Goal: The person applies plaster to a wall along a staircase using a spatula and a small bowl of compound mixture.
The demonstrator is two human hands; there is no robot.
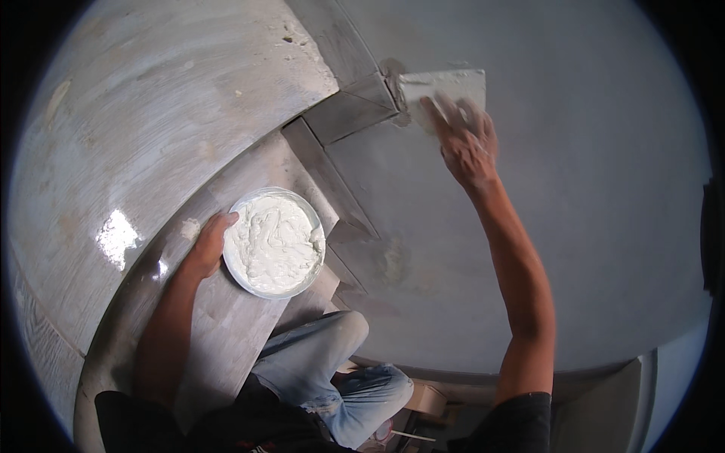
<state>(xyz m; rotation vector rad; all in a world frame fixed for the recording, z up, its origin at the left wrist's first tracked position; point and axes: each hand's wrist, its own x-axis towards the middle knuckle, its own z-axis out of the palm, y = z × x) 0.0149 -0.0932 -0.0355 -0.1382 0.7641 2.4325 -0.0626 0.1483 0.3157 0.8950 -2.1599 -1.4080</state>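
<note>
My left hand (pixel 213 245) grips the side of a round white bowl (pixel 273 241) full of white paste, held over the tiled stairs. My right hand (pixel 467 147) holds a wide, flat, paste-smeared scraper (pixel 442 81) against the grey wall (pixel 581 196), at the outer corner of a stepped dark tile skirting (pixel 349 113). Its fingers lie over the blade and are slightly blurred. A rough darker patch shows on the wall beside the blade's left edge.
Wood-look tiled steps (pixel 128 166) curve down the left side. My bent legs (pixel 317 347) in jeans are below the bowl. At the bottom right are a ledge edge (pixel 619 385), a cardboard-coloured box (pixel 427 398) and a thin pale stick (pixel 411 434).
</note>
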